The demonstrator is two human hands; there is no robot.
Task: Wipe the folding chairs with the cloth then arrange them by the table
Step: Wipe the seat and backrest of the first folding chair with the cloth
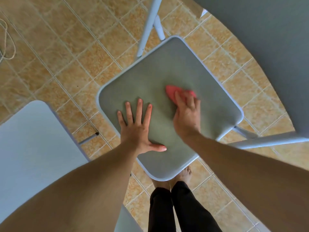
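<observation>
We are wiping the seat of a folding chair that stands open on the tiled floor. Our left hand lies flat on the seat's near-left part, fingers straight and spread apart, bracing it. Our right hand is at the seat's middle right, its fingers bent down and gripping the pink cloth, though blur hides the exact hold. The cloth looks soft and light, so we think it will bunch unless pressed flat. The seat looks stiff and smooth. Its thin tube frame suggests a light chair that could slide, and we judge the seat rim or frame tubes the best hold for carrying it. A pale panel lies left of the seat, and a large grey surface, perhaps the table, lies beyond its right.
</observation>
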